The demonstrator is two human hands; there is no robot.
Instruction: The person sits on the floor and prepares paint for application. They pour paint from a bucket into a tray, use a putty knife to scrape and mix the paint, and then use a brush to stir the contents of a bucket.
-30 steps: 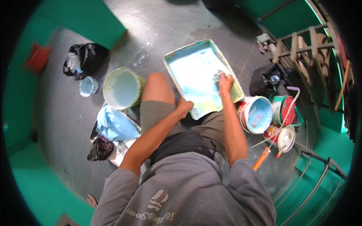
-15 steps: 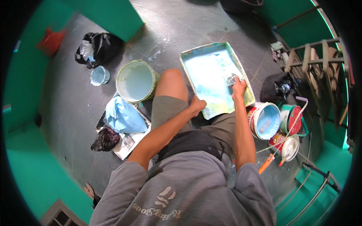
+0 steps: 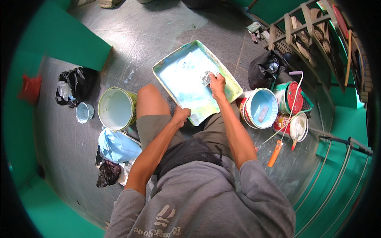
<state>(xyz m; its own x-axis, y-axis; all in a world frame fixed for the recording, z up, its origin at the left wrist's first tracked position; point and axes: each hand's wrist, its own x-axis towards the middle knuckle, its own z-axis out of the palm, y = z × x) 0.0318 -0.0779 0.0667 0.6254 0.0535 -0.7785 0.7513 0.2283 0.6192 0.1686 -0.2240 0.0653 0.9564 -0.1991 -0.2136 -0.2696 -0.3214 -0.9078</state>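
A rectangular paint tray [image 3: 174, 89] smeared with pale blue and yellow-green rests tilted over my thighs. My left hand [image 3: 181, 115] grips its near left corner, fingers tucked beneath the rim. Over the tray's right part, my right hand [image 3: 217, 85] is closed around a small flat speckled grey scraper-like tool [image 3: 206, 78]. That tool is against or just above the wet pale blue paint; its handle is hidden in my fist. Left of my knee stands a large bucket [image 3: 117, 109] with pale paint inside. By my right thigh is a white and red bucket [image 3: 260, 108] coated light blue inside.
Further right are a red-lidded bucket [image 3: 293, 97], a white-lidded can [image 3: 298, 127], a roller frame [image 3: 295, 73] and an orange handle [image 3: 275, 154]. Black bags [image 3: 80, 82], a small blue-stained cup [image 3: 84, 112] and a light blue bag [image 3: 115, 146] lie left. A wooden rack [image 3: 307, 27] stands upper right.
The view has turned, so the tray now appears further left and more rotated. Both hands keep their hold, with the right hand and its tool still over the tray's right part.
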